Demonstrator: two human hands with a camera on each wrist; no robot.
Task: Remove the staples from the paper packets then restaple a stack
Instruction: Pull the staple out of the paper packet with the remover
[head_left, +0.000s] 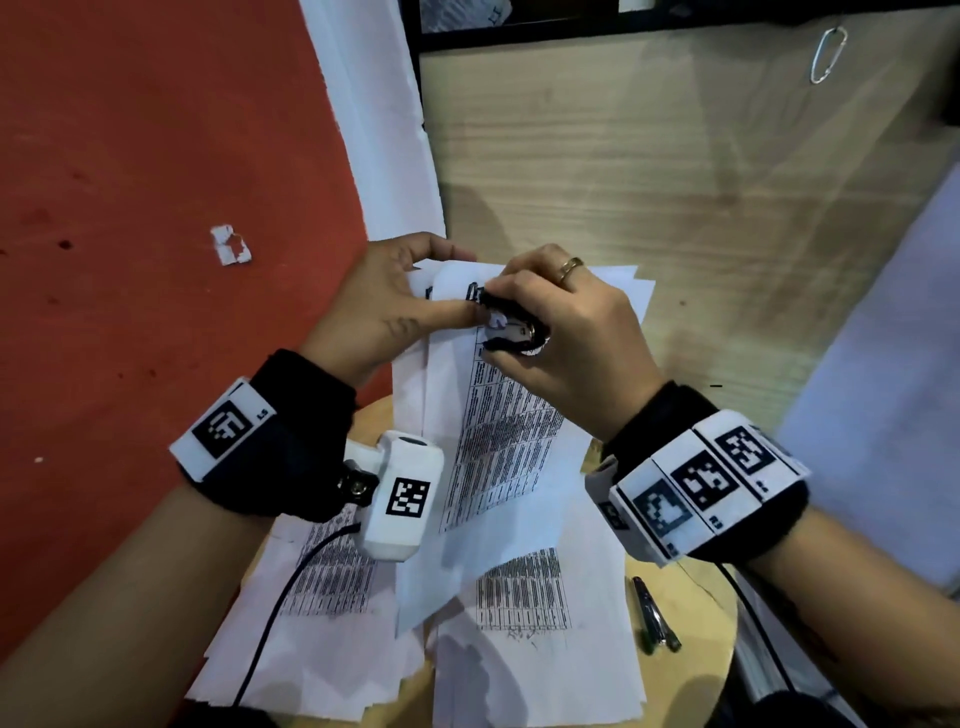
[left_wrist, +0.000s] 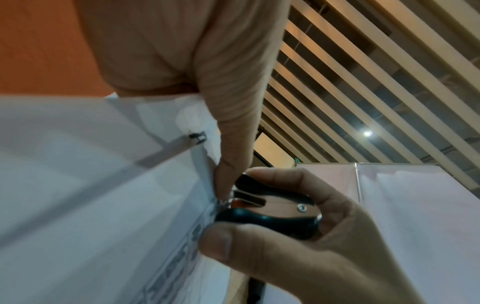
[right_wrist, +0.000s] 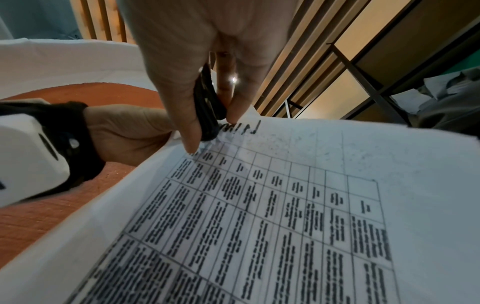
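A packet of printed table sheets (head_left: 498, 431) is lifted off the round stool by its top corner. My left hand (head_left: 384, 306) pinches that corner, thumb on top and fingers behind. My right hand (head_left: 561, 322) squeezes a black and chrome staple remover (head_left: 511, 325), whose claws bite the paper at the corner beside my left thumb. The left wrist view shows the remover (left_wrist: 270, 207) between thumb and forefinger against the page edge, and a staple (left_wrist: 198, 137) higher up on the packet's back. From the right wrist, the remover (right_wrist: 207, 102) meets the torn corner of the sheet (right_wrist: 285, 205).
More printed sheets (head_left: 524, 644) lie spread over the round wooden stool (head_left: 711, 613). A dark pen-like tool (head_left: 655, 616) lies on the stool at the right. A paper scrap (head_left: 231, 244) sits on the red floor. A wooden cabinet (head_left: 649, 156) stands ahead.
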